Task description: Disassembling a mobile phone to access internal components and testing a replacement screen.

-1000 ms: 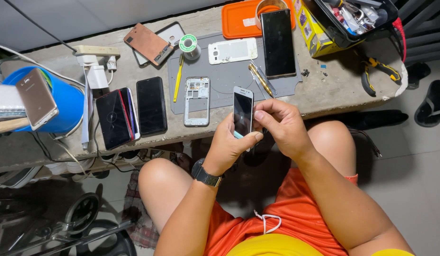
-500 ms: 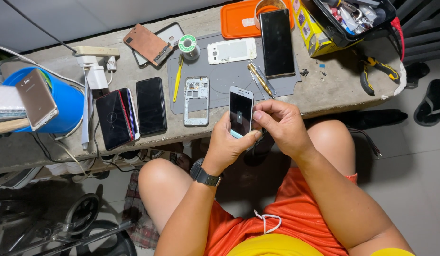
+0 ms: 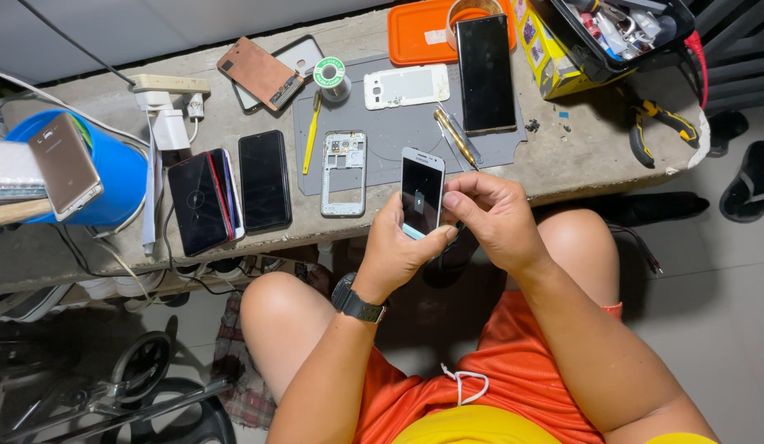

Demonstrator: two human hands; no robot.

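Gripping a small white phone (image 3: 421,193) at centre frame, both hands, left hand (image 3: 398,251) and right hand (image 3: 493,218), hold it beyond the worktop (image 3: 563,156) edge, where a slip would likely drop it to the floor.

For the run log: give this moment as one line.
left hand: grips white smartphone | right hand: fingers at phone edge | screen: dark, lit icon | bench: phone frame, tools

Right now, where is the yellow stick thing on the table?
In the head view, the yellow tool lies on the grey mat's left edge, between the black phone and the bare phone frame, just below the solder spool.
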